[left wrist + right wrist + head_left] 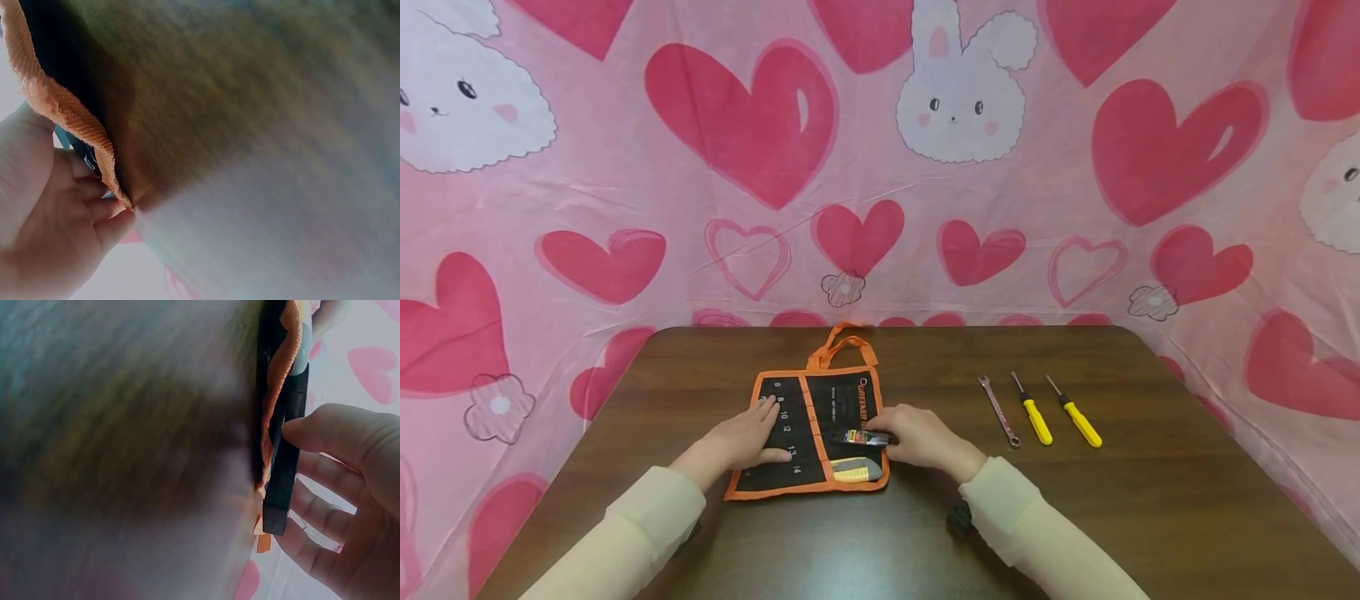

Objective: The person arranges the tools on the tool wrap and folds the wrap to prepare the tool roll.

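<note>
A black tool pouch [797, 473] with orange trim lies on the table, white numbers printed down its left half. My left hand [737, 440] rests on that half, fingers extended over the numbers; in the left wrist view the orange edge [69, 119] passes in front of it. At the pouch's right side, my right hand [917, 435] pinches a slim black case [286, 469] bearing a colourful label, held over the pouch. Thumb and fingertips meet its sides in the right wrist view. Just below it, a yellow and grey utility knife [853, 471] sits along the pouch's lower right.
Right of the pouch lie a combination wrench [998, 410] and two yellow-handled screwdrivers, one nearer [1036, 419] and one farther right [1081, 422]. Orange straps [842, 348] stretch from the pouch's top toward the table's back edge. A pink heart-patterned cloth [865, 183] hangs behind.
</note>
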{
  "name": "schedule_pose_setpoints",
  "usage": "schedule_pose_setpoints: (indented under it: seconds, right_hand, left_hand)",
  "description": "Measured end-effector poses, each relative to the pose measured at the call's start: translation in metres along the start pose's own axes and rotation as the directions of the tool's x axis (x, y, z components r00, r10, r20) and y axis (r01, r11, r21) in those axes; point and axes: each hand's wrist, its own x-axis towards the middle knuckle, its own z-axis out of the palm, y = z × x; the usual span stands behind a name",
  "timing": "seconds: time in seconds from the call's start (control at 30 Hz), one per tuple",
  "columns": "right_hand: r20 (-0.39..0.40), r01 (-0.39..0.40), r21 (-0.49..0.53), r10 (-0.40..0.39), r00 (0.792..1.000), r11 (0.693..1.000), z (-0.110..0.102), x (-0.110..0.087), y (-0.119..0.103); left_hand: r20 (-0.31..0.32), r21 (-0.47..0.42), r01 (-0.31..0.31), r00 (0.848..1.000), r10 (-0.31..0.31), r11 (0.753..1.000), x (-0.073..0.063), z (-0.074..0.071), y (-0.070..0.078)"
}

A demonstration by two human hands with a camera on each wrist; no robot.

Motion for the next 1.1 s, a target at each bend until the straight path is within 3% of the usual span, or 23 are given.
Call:
schedule_pose_setpoints:
  seconds: [0.83, 1.1]
  right_hand:
    - [-0.005, 0.091, -0.094, -0.092, 0.996, 0.991, 0.005, 0.009, -0.012]
    - [0.005, 0.100, -0.075, -0.100, 0.995, 0.992, 0.006, 0.013, -0.012]
  left_hand:
    - [0.010, 0.007, 0.000, 1.000, 0.000, 1.000, 0.002, 0.000, -0.001]
    - [0.001, 0.005, -0.002, 1.000, 0.002, 1.000, 0.001, 0.000, -0.001]
